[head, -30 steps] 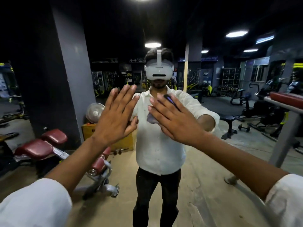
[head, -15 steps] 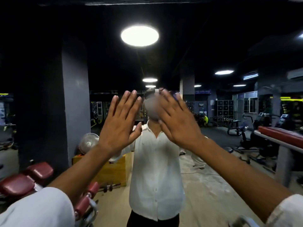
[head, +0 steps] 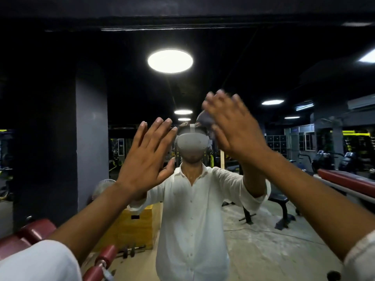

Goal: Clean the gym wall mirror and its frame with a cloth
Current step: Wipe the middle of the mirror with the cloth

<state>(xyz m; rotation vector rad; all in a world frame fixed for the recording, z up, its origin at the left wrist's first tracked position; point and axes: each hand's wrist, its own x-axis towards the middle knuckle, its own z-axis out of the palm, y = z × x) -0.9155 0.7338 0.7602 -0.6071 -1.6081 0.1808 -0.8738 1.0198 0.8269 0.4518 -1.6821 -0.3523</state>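
One surface: the wall mirror [head: 263, 63] fills the view, and a dark band [head: 182, 9] runs along its top edge.
Room in the glass: a dim gym with a black ceiling, a round ceiling light [head: 170, 61] overhead and smaller ones farther back.
Left side of the glass: a grey pillar [head: 91, 138], a fan [head: 103, 187], a yellow box [head: 138, 228], small dumbbells [head: 129, 250] on the floor, and red-padded bench rolls [head: 30, 230] near the bottom corner.
Right side of the glass: a black bench [head: 280, 201] on a pale floor and a long red pad [head: 345, 179].
Reflected person: white shirt [head: 192, 220], grey headset [head: 191, 142], both arms raised.
Left hand [head: 146, 159]: palm toward the glass, fingers [head: 160, 130] straight and slightly fanned, thumb out to the side, holding nothing; whether it touches the glass cannot be told.
Right hand [head: 233, 130]: higher than the left, motion-blurred, fingers [head: 221, 102] straight and spread, flat over the cloth.
Cloth [head: 203, 121]: greyish, bunched between the right palm and the mirror, only its left edge showing beside the hand.
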